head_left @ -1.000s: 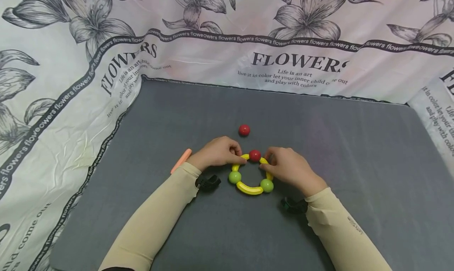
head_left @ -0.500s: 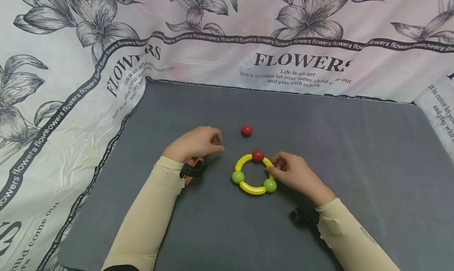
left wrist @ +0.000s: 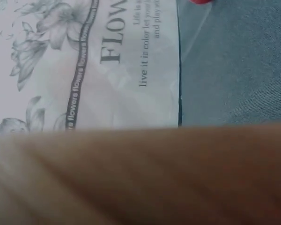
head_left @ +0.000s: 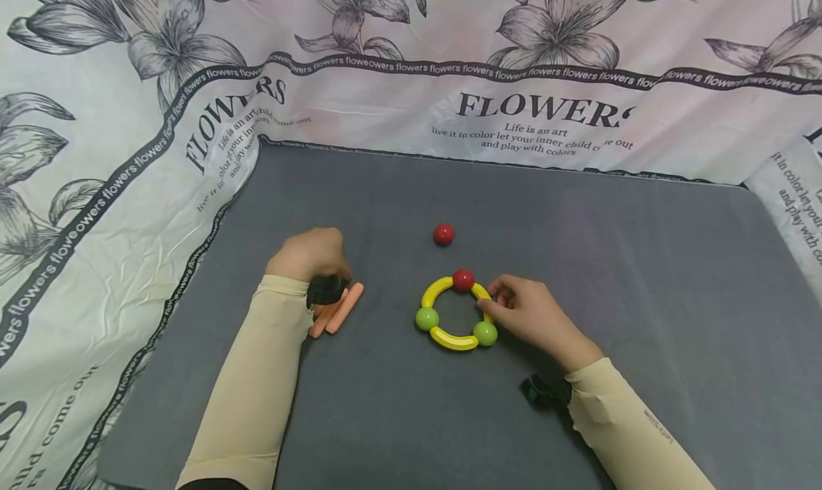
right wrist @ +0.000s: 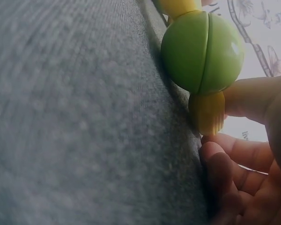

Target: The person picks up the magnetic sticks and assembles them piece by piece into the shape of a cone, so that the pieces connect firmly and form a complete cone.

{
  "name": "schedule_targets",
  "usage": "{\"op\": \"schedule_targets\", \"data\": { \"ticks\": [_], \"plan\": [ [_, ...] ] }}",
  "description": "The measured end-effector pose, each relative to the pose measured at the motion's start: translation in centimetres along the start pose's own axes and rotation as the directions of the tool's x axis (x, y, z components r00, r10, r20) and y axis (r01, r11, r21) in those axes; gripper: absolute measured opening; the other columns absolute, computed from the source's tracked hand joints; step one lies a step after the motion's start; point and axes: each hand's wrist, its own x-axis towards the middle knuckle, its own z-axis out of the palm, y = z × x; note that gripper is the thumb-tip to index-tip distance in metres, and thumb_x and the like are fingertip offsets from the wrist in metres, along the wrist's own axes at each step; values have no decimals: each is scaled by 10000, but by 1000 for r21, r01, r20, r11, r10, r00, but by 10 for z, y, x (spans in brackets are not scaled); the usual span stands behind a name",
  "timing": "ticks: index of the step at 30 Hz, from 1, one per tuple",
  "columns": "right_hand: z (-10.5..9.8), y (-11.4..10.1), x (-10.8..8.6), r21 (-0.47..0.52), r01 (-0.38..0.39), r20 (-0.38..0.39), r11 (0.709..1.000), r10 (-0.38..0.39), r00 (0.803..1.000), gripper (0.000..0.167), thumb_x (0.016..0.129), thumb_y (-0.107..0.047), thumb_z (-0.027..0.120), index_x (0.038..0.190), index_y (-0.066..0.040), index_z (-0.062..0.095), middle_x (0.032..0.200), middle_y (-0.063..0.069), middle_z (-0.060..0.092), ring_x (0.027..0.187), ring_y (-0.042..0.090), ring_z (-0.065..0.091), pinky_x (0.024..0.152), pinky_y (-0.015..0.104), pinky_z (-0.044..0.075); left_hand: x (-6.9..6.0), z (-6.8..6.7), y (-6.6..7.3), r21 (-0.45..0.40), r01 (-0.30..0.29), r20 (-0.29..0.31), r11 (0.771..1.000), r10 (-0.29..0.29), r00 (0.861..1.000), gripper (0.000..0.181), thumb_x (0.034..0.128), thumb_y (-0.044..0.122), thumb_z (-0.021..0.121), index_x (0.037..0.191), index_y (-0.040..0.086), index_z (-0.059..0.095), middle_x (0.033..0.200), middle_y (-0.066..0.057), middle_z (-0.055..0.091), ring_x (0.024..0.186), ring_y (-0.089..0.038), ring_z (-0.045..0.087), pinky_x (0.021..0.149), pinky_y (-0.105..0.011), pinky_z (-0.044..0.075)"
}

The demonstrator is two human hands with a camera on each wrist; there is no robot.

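Note:
A ring of yellow curved sticks (head_left: 454, 341) joined by green balls (head_left: 427, 319) and a red ball (head_left: 463, 280) lies on the grey tabletop. My right hand (head_left: 536, 315) pinches the yellow curved stick at the ring's right side between thumb and fingers. Close up in the right wrist view, that yellow stick (right wrist: 207, 111) meets a green ball (right wrist: 202, 52). My left hand (head_left: 311, 254) is down at the far end of the orange sticks (head_left: 347, 308); its fingertips are hidden in the head view. Only blurred skin of the left hand (left wrist: 145, 178) shows in the left wrist view.
A loose red ball (head_left: 444, 234) lies just beyond the ring. White flower-printed sheeting (head_left: 372, 105) rises along the back and left edges of the grey tabletop (head_left: 610, 262).
My left hand has let go of the ring and moved left to the orange sticks, uncovering the ring's left side. The right hand stays at the ring's right side.

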Motion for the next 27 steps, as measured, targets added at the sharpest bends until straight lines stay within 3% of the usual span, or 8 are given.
{"op": "schedule_targets", "data": {
  "ticks": [3,6,10,12,14,16,23,27],
  "plan": [
    [0,1,0,-2,8,-9,1000,-8,1000,209,959,-287,777,1023,-100,707,743,-15,600,601,149,513,550,270,412,5,1,1,-19,-29,-14,999,29,999,332,868,185,790,635,156,556,615,18,429,560,-173,419,560,-355,401],
    [1,2,1,-9,17,-20,1000,-17,1000,198,953,-280,784,1012,-104,714,735,-22,599,592,140,512,542,264,409,5,2,6,-66,-126,-65,990,122,990,330,884,117,713,602,156,546,559,9,480,480,-150,409,502,-322,337],
    [2,2,2,-28,35,-30,999,-36,999,199,951,-283,786,1019,-106,727,726,-34,601,595,133,516,548,266,411,2,5,22,-70,-277,-173,958,261,950,216,990,162,655,777,131,671,608,-12,599,498,-168,547,577,-332,447],
    [3,3,3,-41,42,-33,998,-43,999,208,952,-295,785,1034,-111,735,723,-41,603,597,132,519,555,271,412,0,8,33,-47,-349,-242,936,328,913,156,1026,203,651,897,131,699,672,-6,619,556,-174,580,650,-344,486],
    [4,4,2,-52,44,-34,998,-46,998,219,953,-314,785,1049,-122,740,720,-49,602,598,133,519,561,278,411,-1,13,46,-27,-426,-307,904,398,864,121,1032,235,673,983,135,720,750,7,635,645,-159,588,697,-342,503],
    [6,4,3,-60,45,-33,997,-47,998,229,953,-333,785,1060,-134,745,716,-56,600,594,131,517,562,282,409,-4,17,58,-56,-527,-356,848,476,804,108,1035,241,686,1019,141,724,773,23,628,689,-139,587,708,-328,505],
    [7,3,3,-80,74,-46,994,-78,996,240,947,-349,794,1069,-144,765,701,-79,598,575,113,511,553,284,402,-6,36,82,-160,-818,-526,553,653,545,99,989,137,754,1082,102,746,920,44,733,921,-56,674,892,-255,559],
    [7,2,2,-83,91,-52,992,-95,994,232,945,-335,797,1069,-141,769,694,-87,600,572,107,511,551,286,406,-4,44,88,-92,-884,-598,458,685,417,119,975,101,765,1089,75,745,997,9,729,953,-80,696,900,-234,561]
  ]
}}
